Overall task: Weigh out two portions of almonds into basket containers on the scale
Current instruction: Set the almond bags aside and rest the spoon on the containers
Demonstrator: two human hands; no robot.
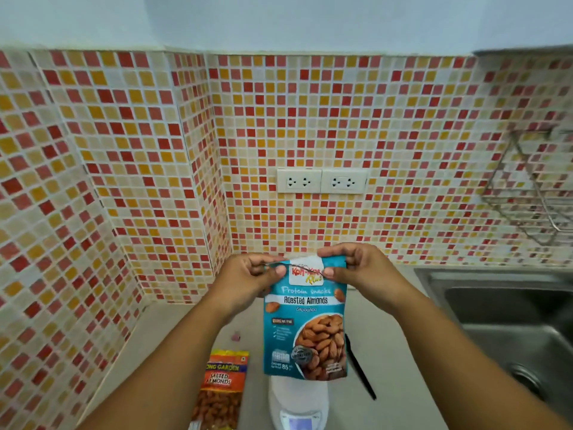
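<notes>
Mosaic tiles in red, orange and cream cover the wall behind a pale grey worktop (384,321), with a double white socket (322,180) at 12 o'clock from our hands. We see a steel sink (508,308) at 3 o'clock and a wire rack (533,187) mounted on the wall above it. Our left hand (248,282) and right hand (359,271) are both raised above the worktop, each pinching the top edge of a blue roasted almonds pouch (305,324), thumbs in front, fingers curled behind; the pouch hangs upright between them, label facing us. A thin torn strip (276,264) runs from the left hand across the pouch top, still joined toward the right. Below the pouch at 6 o'clock sits a white scale (297,401), its display at the bottom frame edge, partly hidden by the pouch. We see an orange salted almonds bag (221,389) lying flat on the worktop at 7 o'clock, just beside the scale. A thin black object (359,367) lies on the worktop at 5 o'clock from the pouch; we cannot tell what it is. A small pink scrap (236,336) sits on the worktop at 8 o'clock.
</notes>
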